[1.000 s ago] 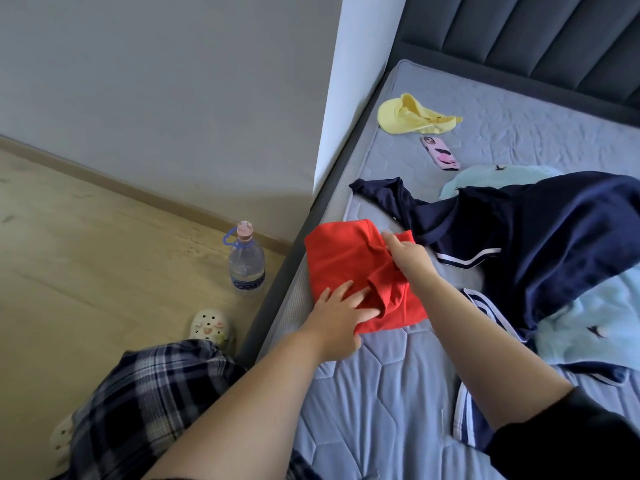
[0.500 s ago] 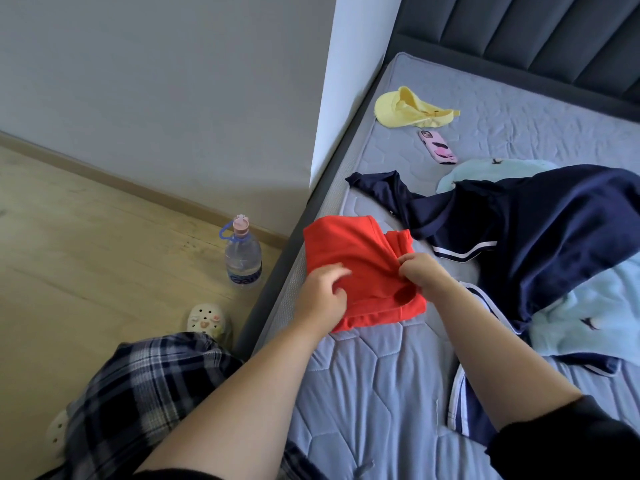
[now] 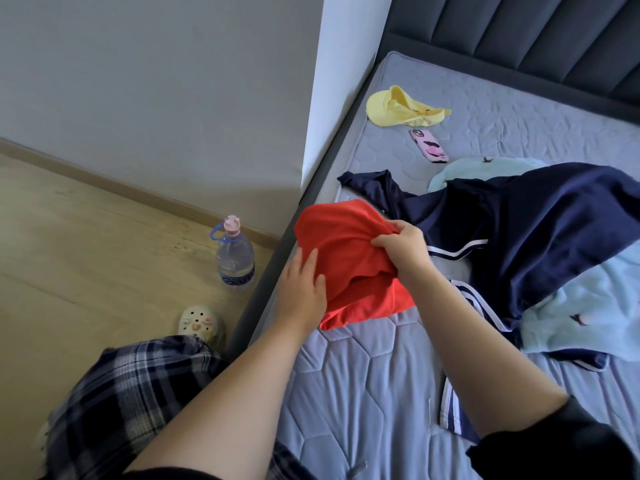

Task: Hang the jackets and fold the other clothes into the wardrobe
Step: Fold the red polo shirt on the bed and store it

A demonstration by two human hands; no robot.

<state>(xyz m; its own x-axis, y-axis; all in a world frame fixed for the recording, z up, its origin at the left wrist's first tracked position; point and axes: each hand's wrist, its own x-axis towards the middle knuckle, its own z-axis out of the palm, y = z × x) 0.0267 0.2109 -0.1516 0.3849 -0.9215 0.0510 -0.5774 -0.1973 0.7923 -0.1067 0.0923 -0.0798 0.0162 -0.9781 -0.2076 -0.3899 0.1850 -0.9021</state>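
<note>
The red garment [image 3: 349, 258] is partly folded, bunched and lifted at its upper right edge, its lower part lying flat on the bed below the grip. Just right of the grip sprawls a navy jacket [image 3: 540, 230] with white stripes, unfolded, over pale blue cloth [image 3: 588, 306].

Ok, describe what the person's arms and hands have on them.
Both forearms are bare. The right arm ends in a short black sleeve near the elbow. The left hand and right hand wear no gloves; no rings or watch show.
</note>
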